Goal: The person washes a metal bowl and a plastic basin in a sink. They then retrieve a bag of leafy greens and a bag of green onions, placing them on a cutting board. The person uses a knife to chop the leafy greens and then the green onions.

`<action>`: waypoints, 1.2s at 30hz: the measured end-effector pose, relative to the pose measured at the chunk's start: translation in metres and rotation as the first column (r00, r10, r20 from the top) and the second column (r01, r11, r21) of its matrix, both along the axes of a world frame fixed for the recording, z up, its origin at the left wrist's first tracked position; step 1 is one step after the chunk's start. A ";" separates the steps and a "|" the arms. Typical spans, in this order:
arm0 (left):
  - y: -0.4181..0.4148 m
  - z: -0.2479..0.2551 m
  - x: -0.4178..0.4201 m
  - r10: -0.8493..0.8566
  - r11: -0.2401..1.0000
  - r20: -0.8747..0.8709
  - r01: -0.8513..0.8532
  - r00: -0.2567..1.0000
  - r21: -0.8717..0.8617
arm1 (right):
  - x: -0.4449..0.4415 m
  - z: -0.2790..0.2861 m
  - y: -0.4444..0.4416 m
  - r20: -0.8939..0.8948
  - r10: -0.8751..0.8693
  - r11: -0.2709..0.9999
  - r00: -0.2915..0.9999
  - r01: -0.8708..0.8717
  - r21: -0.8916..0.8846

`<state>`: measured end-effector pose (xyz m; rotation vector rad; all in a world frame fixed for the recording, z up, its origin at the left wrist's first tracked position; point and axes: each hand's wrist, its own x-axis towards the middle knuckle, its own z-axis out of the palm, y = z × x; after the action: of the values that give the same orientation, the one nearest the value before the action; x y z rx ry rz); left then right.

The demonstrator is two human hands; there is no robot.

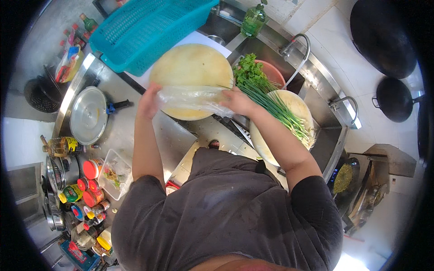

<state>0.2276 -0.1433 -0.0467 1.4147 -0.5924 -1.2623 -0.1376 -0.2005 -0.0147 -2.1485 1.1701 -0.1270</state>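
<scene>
A clear plastic bag [191,96] is stretched sideways between my two hands, above a round, pale yellow chopping board [191,64]. My left hand [149,101] grips the bag's left end, and my right hand [237,101] grips its right end. Whether anything is inside the bag cannot be told. Right of the board, long green scallions [271,105] with white root ends lie across a second round board [296,101] over the sink. Leafy green herbs [249,69] lie by their tips, next to a pink basin [271,73]. Part of a knife blade [243,132] shows below my right hand.
A teal plastic basket [152,34] stands behind the board. Green soap bottle [252,22] and a curved faucet [307,47] are at the sink's back. On the left are a pan lid [89,115], a clear food container [115,174] and several red-lidded jars [93,169]. A filled wok [344,178] sits at right.
</scene>
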 end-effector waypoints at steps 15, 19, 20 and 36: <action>-0.035 0.017 -0.063 -0.555 0.668 0.775 0.394 -0.302 0.632 | 0.036 -0.011 0.000 -0.307 0.115 0.830 0.945 -0.261 -0.492; -0.052 0.017 -0.056 -0.282 0.764 0.899 0.488 -0.336 0.422 | 0.014 -0.006 -0.002 0.256 0.010 0.906 0.967 0.100 -0.411; -0.056 0.004 -0.046 -0.174 0.766 0.927 0.546 -0.332 0.339 | 0.007 0.010 0.007 0.312 -0.019 0.911 0.950 0.145 -0.387; -0.026 0.052 -0.353 -0.109 0.127 0.994 0.992 0.002 0.012 | -0.271 -0.053 0.233 -0.397 -0.814 0.550 0.424 0.782 -0.293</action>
<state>-0.1256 -0.1690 0.0056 0.6731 -2.6701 -0.4421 -0.4084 0.0327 -0.0675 -1.4756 2.4903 -0.0204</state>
